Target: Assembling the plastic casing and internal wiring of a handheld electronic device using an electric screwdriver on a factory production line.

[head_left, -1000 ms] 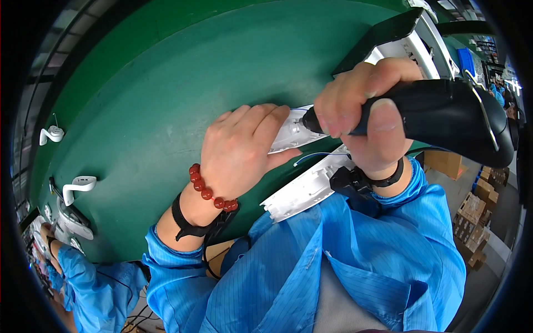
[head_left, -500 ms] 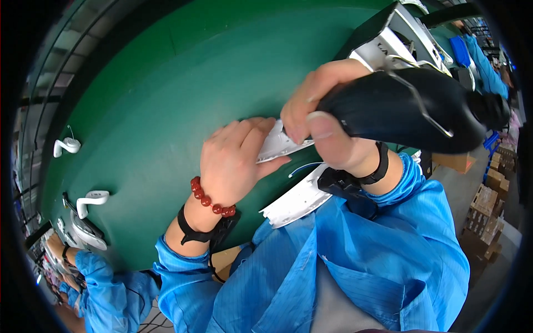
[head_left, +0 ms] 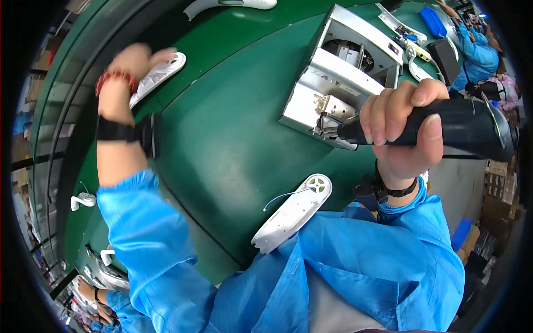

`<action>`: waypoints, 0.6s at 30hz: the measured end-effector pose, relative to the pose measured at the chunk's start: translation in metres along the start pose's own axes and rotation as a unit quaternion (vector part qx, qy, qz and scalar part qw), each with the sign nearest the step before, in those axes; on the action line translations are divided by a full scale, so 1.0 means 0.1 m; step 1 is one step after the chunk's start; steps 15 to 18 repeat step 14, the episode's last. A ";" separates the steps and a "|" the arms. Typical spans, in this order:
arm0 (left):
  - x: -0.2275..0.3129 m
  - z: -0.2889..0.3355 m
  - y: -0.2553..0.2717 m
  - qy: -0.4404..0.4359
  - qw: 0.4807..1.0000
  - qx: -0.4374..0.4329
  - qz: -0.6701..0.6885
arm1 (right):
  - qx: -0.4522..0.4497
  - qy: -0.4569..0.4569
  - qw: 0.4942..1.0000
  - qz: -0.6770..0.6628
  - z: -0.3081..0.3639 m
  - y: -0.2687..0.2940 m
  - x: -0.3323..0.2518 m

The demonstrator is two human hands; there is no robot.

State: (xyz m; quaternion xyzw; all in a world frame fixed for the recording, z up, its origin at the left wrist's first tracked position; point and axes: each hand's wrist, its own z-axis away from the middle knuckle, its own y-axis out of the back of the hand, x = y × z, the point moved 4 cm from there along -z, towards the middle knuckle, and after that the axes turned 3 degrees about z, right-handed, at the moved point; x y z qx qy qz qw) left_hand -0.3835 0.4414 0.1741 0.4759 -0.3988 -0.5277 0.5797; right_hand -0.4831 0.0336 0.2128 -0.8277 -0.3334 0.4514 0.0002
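Observation:
My right hand [head_left: 408,119] is wrapped round a black electric screwdriver [head_left: 466,125] with a wire hanging loop at its rear end. The tool's nose is at the small metal outlet on the front of a silver screw feeder [head_left: 350,72]. At the far left, my left hand [head_left: 133,61] is over a white curved plastic housing [head_left: 158,77]; motion smears its fingers, so its grip is unclear. A second white housing [head_left: 288,219], with a round spoked end and a thin blue-white wire, rests on the green table [head_left: 222,127] close to my body.
Another white housing [head_left: 244,3] lies at the far edge. Small white parts [head_left: 83,201] sit at the left. Beyond the feeder are a blue bin [head_left: 432,22], white parts and a black box [head_left: 444,61]. Co-workers in blue are at the right and lower left.
My left hand has moved far left, and the white housing that was under it now lies there. The right hand has carried the screwdriver away from that housing to the feeder.

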 end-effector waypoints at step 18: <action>1.52 -0.68 0.08 -0.042 0.972 0.227 0.051 | 0.011 -0.035 0.995 0.095 0.04 -0.03 -0.01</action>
